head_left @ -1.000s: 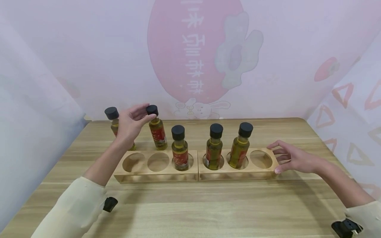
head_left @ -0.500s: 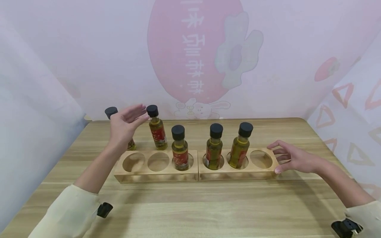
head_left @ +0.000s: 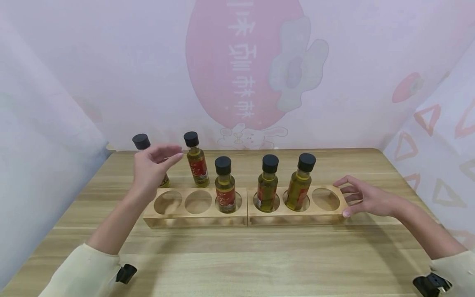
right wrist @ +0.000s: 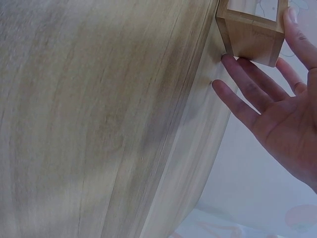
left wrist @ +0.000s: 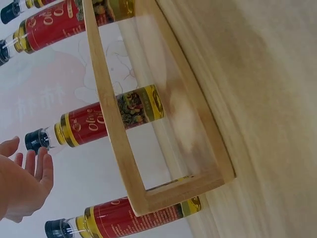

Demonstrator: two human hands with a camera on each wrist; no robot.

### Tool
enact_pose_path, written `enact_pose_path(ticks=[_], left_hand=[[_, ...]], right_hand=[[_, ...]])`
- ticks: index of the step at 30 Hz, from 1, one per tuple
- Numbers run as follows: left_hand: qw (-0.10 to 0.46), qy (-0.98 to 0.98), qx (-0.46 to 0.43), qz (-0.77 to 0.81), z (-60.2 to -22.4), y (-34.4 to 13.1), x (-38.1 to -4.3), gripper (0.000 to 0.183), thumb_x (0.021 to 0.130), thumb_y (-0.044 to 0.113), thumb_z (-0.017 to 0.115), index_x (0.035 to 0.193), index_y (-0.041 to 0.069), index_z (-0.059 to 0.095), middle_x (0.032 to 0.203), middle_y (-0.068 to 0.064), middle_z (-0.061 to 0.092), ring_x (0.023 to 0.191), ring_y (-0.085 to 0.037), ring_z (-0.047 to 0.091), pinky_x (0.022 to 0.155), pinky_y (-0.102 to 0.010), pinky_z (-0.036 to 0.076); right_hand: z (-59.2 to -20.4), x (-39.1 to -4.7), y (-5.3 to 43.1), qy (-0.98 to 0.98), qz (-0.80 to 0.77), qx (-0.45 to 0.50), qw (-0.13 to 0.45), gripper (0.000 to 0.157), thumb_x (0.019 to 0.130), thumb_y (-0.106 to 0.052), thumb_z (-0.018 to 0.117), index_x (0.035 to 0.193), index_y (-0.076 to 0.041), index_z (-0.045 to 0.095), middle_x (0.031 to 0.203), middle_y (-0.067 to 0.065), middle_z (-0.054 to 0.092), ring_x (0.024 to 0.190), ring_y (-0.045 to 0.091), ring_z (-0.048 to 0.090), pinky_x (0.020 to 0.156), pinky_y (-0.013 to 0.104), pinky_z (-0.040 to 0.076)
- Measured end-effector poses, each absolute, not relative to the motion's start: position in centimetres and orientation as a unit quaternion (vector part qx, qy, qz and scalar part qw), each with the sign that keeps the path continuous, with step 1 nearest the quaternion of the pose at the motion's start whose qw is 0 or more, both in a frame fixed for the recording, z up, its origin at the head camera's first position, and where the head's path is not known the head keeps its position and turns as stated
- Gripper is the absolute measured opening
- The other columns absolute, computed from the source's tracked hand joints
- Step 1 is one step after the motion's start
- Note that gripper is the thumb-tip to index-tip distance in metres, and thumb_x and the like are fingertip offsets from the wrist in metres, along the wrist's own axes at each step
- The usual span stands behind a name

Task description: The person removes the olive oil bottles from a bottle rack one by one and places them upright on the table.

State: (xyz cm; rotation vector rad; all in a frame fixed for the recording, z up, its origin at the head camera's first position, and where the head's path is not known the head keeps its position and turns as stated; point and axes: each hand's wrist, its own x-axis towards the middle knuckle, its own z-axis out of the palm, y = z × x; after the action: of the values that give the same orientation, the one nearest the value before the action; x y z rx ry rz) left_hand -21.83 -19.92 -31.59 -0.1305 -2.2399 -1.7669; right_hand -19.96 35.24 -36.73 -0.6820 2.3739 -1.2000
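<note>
My left hand point(head_left: 150, 167) hovers above the left wooden rack point(head_left: 194, 220), its fingers extended and nothing between them. Behind that rack, an olive oil bottle point(head_left: 198, 165) with a red label and black cap stands just beyond the fingertips. Another olive oil bottle point(head_left: 141, 141) at the far left is partly covered by this hand. One more labelled bottle point(head_left: 225, 197) sits in the left rack's right hole. My right hand point(head_left: 365, 199) grips the outer end of the right wooden rack point(head_left: 297, 219), thumb at the front corner and index finger at the back corner.
Two olive oil bottles, one in the left hole point(head_left: 266, 194) and one in the middle hole point(head_left: 298, 192), stand in the right rack. The racks meet end to end on a wooden table point(head_left: 237, 264). A printed curtain point(head_left: 352, 123) hangs behind the table.
My left hand has drawn away from the cap of the bottle behind the rack, moving left and slightly down. That bottle stays upright in place. My right hand has not moved.
</note>
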Motion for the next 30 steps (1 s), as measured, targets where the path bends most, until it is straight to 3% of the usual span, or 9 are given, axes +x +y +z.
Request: enact_pose_path(ticks=[11, 19, 26, 30], left_hand=[[0.114, -0.782, -0.103, -0.604, -32.1, -18.3, -20.4, 0.026, 0.095, 0.008, 0.078, 0.113, -0.008, 0.070, 0.099, 0.012, 0.075, 0.095, -0.004, 0.072, 0.089, -0.016, 0.057], [0.079, -0.780, -0.126, -0.608, -32.0, -17.2, -20.2, 0.028, 0.093, 0.005, 0.078, 0.117, -0.007, 0.069, 0.103, 0.003, 0.077, 0.097, -0.007, 0.073, 0.092, -0.020, 0.058], [0.042, -0.771, -0.159, -0.615, -31.9, -16.3, -20.0, 0.039, 0.092, 0.002, 0.078, 0.128, -0.006, 0.064, 0.122, -0.016, 0.073, 0.105, -0.011, 0.073, 0.094, -0.024, 0.058], [0.027, -0.763, -0.176, -0.621, -31.9, -15.8, -20.1, 0.046, 0.091, -0.002, 0.077, 0.134, -0.008, 0.060, 0.127, -0.015, 0.071, 0.111, -0.012, 0.071, 0.099, -0.026, 0.057]], right_hand=[[-36.8, -19.9, 35.3, 0.845, -0.433, -0.245, 0.199, 0.073, 0.089, -0.005, 0.082, 0.142, 0.010, 0.033, 0.143, 0.045, 0.043, 0.124, 0.060, 0.054, 0.088, 0.034, 0.060], [-36.9, -20.0, 35.3, 0.844, -0.431, -0.252, 0.194, 0.073, 0.089, -0.004, 0.081, 0.142, 0.011, 0.034, 0.143, 0.046, 0.043, 0.123, 0.060, 0.054, 0.088, 0.035, 0.060], [-37.0, -20.1, 35.4, 0.842, -0.434, -0.255, 0.195, 0.072, 0.089, -0.004, 0.081, 0.141, 0.012, 0.034, 0.142, 0.046, 0.043, 0.122, 0.060, 0.055, 0.088, 0.033, 0.060], [-36.9, -20.1, 35.4, 0.841, -0.436, -0.255, 0.195, 0.073, 0.089, -0.004, 0.081, 0.141, 0.012, 0.033, 0.141, 0.046, 0.044, 0.122, 0.060, 0.055, 0.088, 0.034, 0.060]])
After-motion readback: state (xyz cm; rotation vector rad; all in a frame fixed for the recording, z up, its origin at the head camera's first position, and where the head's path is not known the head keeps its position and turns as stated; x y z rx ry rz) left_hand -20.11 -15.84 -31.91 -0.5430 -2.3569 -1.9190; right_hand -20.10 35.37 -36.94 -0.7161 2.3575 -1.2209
